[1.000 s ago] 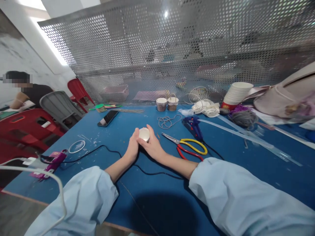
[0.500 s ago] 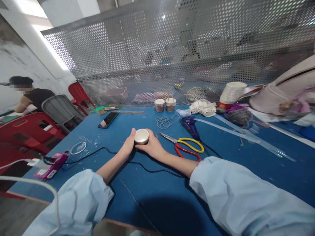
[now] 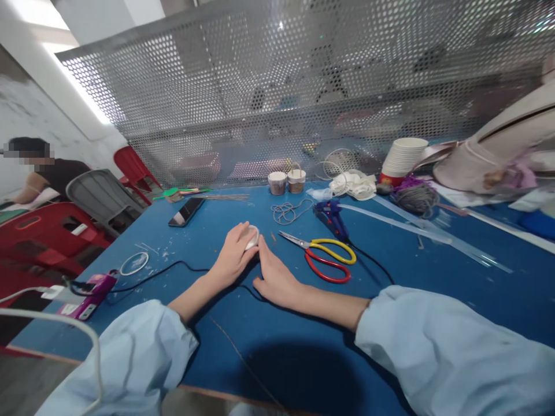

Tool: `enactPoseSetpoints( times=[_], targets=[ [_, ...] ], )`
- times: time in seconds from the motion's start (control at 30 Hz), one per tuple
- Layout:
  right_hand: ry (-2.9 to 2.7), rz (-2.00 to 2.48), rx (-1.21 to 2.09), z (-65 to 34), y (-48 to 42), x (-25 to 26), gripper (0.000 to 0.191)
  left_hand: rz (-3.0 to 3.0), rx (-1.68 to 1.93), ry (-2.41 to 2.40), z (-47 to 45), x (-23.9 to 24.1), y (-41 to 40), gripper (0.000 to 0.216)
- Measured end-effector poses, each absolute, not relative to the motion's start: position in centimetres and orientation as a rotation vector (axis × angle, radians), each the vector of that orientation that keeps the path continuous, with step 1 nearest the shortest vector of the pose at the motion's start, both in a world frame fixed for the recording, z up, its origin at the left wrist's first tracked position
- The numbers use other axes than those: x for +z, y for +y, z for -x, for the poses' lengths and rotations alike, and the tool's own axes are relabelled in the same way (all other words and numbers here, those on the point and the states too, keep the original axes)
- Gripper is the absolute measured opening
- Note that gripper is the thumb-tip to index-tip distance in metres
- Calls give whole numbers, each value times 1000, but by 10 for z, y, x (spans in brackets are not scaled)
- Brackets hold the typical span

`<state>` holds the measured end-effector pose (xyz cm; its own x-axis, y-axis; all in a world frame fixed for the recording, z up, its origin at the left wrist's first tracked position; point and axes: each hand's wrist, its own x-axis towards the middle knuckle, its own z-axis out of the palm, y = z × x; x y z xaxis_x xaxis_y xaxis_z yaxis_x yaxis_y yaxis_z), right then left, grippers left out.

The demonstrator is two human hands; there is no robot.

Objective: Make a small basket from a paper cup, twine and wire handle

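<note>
Near the scissors (image 3: 309,245) and glue gun (image 3: 333,222), left fingers (image 3: 240,233) clasp a white-rimmed cup (image 3: 252,239) — mostly hidden; right fingers (image 3: 267,255) together — contact unclear.

Across the room from me, the perforated panel (image 3: 182,86) is dull grey metal. The blue surface (image 3: 225,211) in front of it looks smooth but scuffed, flecked white in places. The scissors (image 3: 308,245) pair shiny steel-looking blades with slick red and yellow handles. Hard blue plastic makes up the glue gun (image 3: 332,218); the phone (image 3: 186,212) has a glossy dark face. Stacked cups (image 3: 405,159) look like matt paper, the grey yarn (image 3: 416,199) fuzzy. The sleeves (image 3: 446,341) are soft, creased cloth. Under the left hand (image 3: 232,254), the small cup (image 3: 252,237) shows smooth, matt white. Red plastic chairs (image 3: 52,231) have a faint sheen.
</note>
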<state>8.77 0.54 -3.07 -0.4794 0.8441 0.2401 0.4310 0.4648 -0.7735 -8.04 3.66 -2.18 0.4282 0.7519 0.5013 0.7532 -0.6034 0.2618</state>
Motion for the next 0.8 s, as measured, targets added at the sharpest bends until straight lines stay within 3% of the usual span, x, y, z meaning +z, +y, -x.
enactPoseSetpoints(
  times=[0.17,0.47,0.73,0.8],
  targets=[
    [-2201,1065,791,-94,2,-27,88,2667,-931,-1370,82,-20,37,39],
    [-2294,1109,572,-174,-14,2,32,2699,-935,-1369,83,-5,28,37],
    [-1974,1594,231,-260,-3,7,13,2420,-1249,-1502,73,23,23,31],
    [-1858,1657,218,-272,19,5,21,2310,-1297,-1556,72,30,19,34]
  ],
)
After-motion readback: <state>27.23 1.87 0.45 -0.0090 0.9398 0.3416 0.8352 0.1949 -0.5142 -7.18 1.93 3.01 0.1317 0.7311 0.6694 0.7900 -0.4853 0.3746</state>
